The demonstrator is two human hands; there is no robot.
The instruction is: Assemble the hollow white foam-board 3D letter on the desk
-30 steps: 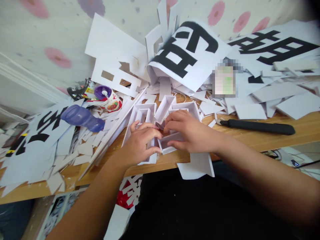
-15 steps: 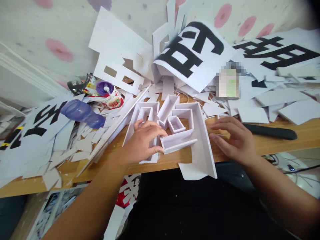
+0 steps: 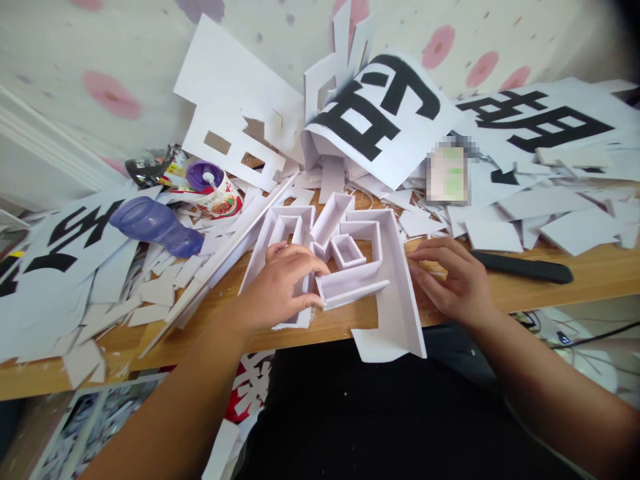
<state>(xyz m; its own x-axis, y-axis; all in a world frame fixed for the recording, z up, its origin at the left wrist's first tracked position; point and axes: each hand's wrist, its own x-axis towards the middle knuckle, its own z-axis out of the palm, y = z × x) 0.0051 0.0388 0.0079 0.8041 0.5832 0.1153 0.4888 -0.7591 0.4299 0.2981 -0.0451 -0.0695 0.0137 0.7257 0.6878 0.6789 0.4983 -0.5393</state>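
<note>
A hollow white foam-board character with upright walls lies on the wooden table, its lower right part reaching past the front edge. My left hand rests over its left half, thumb and index finger closed around the left end of a low walled section. Part of the left half is hidden under that hand. Just right of the long right wall, my right hand hovers with bent fingers apart from the thumb. Its fingertips are at the wall; whether they touch it I cannot tell.
A black long-handled tool lies to the right. Purple bottle and paper cup stand among white scraps on the left. Printed sheets and cut boards pile up behind. A long board strip leans at the left.
The view has shifted slightly, so most things sit a little further left. My right hand's fingertips are a bit closer to the right wall. The left hand keeps its place on the character.
</note>
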